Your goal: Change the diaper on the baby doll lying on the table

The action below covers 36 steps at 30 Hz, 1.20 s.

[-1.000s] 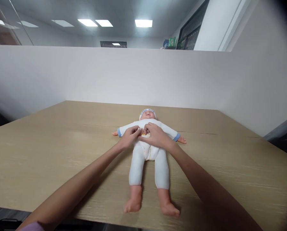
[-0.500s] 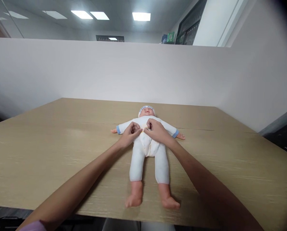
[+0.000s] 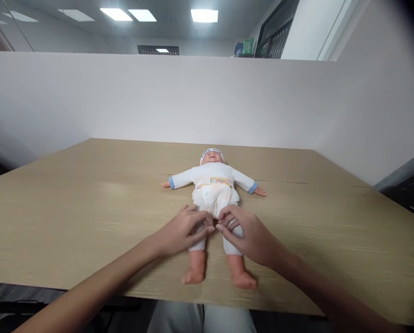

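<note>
A baby doll (image 3: 212, 169) in a white suit with blue cuffs and a printed cap lies on its back, arms spread and bare feet towards me. Around its hips sits a white diaper (image 3: 216, 198) with a colourful front strip and orange-edged waist. My left hand (image 3: 189, 229) is over one of the doll's legs, just below the diaper, its curled fingers and thumb apart and nothing seen in them. Over the other leg, my right hand (image 3: 246, 231) mirrors it, fingers bent and thumb apart, also with nothing visible between them. Both hands partly hide the legs.
The doll lies on a wide wooden table (image 3: 71, 208), whose near edge is just in front of my lap. A white partition wall (image 3: 193, 99) rises behind the table. Dark objects stand beyond its left and right sides.
Both hands have come away from the doll's waist and moved down towards me, over its legs. The diaper's colourful front strip is now uncovered.
</note>
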Each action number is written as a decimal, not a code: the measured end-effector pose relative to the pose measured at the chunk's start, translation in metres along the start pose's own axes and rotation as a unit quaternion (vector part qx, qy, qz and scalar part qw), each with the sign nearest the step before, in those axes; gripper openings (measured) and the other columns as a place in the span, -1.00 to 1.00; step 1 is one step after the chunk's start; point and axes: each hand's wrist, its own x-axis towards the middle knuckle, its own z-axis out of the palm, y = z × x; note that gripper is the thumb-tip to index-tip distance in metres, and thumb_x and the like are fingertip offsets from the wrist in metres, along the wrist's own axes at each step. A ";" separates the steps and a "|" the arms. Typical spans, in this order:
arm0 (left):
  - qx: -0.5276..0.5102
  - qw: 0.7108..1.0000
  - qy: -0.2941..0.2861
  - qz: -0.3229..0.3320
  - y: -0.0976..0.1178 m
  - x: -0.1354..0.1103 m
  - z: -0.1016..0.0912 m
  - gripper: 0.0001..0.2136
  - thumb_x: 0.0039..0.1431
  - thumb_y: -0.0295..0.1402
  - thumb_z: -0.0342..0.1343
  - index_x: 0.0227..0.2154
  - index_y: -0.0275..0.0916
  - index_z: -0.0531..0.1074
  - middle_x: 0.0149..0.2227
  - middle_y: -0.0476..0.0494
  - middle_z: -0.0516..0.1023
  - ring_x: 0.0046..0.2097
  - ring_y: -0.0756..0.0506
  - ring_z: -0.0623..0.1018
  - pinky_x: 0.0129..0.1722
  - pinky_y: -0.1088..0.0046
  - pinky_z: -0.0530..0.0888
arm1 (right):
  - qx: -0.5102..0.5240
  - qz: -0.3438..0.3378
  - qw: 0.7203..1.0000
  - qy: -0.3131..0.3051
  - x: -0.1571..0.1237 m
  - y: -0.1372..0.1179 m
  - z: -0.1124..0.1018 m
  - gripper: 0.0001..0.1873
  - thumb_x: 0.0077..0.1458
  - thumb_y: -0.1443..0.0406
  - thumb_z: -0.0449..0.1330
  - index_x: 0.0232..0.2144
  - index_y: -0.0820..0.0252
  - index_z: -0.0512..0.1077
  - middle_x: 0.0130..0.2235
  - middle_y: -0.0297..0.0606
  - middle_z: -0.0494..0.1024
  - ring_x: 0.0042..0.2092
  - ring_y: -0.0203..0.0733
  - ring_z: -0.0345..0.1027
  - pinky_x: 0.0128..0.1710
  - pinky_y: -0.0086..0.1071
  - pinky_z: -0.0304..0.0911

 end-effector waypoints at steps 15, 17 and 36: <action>0.106 0.988 0.088 -0.063 -0.018 0.025 0.017 -0.66 0.31 -0.16 0.20 -0.51 -0.19 0.32 -0.50 0.03 0.43 -0.38 -0.08 0.40 -0.26 0.37 0.25 | -0.222 0.016 0.973 0.067 0.007 0.021 0.026 -0.92 0.25 0.30 0.26 -0.31 0.13 0.43 -0.25 -0.25 0.49 -0.22 -0.10 0.38 -0.22 -0.27 0.22; 0.096 0.989 0.099 -0.041 -0.022 0.023 0.018 -0.68 0.32 -0.21 0.20 -0.51 -0.20 0.33 -0.48 0.01 0.42 -0.32 -0.10 0.41 -0.22 0.36 0.29 | -0.215 0.014 0.974 0.071 0.004 0.022 0.028 -0.96 0.25 0.30 0.26 -0.25 0.13 0.46 -0.18 -0.21 0.51 -0.14 -0.05 0.40 -0.15 -0.23 0.27; -0.010 0.990 0.134 -0.040 -0.035 0.021 0.019 -0.81 0.25 -0.21 0.22 -0.35 -0.19 0.38 -0.32 -0.03 0.40 -0.14 -0.16 0.39 -0.09 0.31 0.35 | -0.134 0.049 0.986 0.085 0.008 0.018 0.031 -0.91 0.25 0.24 0.21 -0.27 0.08 0.36 -0.23 -0.25 0.55 -0.13 -0.02 0.39 -0.18 -0.23 0.25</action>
